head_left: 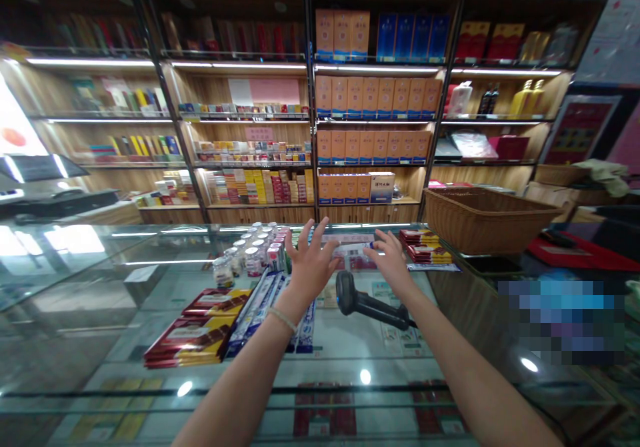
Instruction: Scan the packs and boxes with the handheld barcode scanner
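Observation:
My left hand [311, 263], with a beaded bracelet at the wrist, is raised over the glass counter [345, 347], fingers spread. Its thumb side is close to the left end of a white and blue stick packet [354, 249]; whether it touches is unclear. My right hand [393, 263] has the packet's blue right end between thumb and fingers. Below the hands lies a black barcode scanner [373, 305]. On the left are long blue and white stick packets [257, 310] and red and yellow chocolate packs [197, 330]. Behind them stand several small lidded jars [253, 260].
More chocolate packs [425, 245] are stacked at the right, with a blue and white stick packet [435, 267] in front. A brown woven basket [487, 220] stands at the counter's back right. Shelves [250, 215] of boxed goods line the wall.

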### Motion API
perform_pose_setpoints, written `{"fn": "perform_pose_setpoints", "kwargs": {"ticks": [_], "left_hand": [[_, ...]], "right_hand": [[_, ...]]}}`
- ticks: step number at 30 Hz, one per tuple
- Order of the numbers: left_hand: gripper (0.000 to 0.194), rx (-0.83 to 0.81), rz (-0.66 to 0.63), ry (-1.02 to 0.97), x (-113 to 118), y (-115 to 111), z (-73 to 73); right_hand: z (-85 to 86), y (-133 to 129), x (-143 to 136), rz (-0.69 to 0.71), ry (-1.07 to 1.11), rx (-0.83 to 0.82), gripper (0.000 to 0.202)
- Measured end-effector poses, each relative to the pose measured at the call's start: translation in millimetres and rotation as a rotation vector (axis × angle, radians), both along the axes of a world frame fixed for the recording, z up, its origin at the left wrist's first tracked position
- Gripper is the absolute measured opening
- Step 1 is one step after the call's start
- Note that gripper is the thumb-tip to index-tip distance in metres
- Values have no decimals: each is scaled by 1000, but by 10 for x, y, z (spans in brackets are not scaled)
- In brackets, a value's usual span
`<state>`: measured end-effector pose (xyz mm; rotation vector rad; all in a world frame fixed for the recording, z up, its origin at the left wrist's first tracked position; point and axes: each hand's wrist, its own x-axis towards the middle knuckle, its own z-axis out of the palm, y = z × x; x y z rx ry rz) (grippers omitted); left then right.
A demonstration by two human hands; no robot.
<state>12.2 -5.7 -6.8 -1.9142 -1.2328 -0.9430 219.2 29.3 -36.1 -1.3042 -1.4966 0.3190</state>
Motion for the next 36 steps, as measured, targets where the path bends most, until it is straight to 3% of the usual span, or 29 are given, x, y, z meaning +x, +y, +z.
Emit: {"fn": "perform_pose_setpoints", "kwargs": {"ticks": [8,15,21,25,32,36], "left_hand": [[23,-19,-20,-29,-20,15,-33],[22,-74,-10,-62,-68,0,-39],[23,-104,10,-81,-150,-46,-21],[21,-119,17,-117,-190,-33,-27],[21,-134,8,-123,-207,-42,-35],[19,-136,10,-125,-209,-15,-59]], "right_hand": [[-72,1,3,-44,-113,27,20],[-98,-70,-23,-135,-363,139,18],[14,-228,-42,-204,-603,253,44],[105,-313,-58,-180,-752,333,39],[121,-336,-117,-184,-785,325,30],[110,-437,-94,-189,-805,288,43]]}}
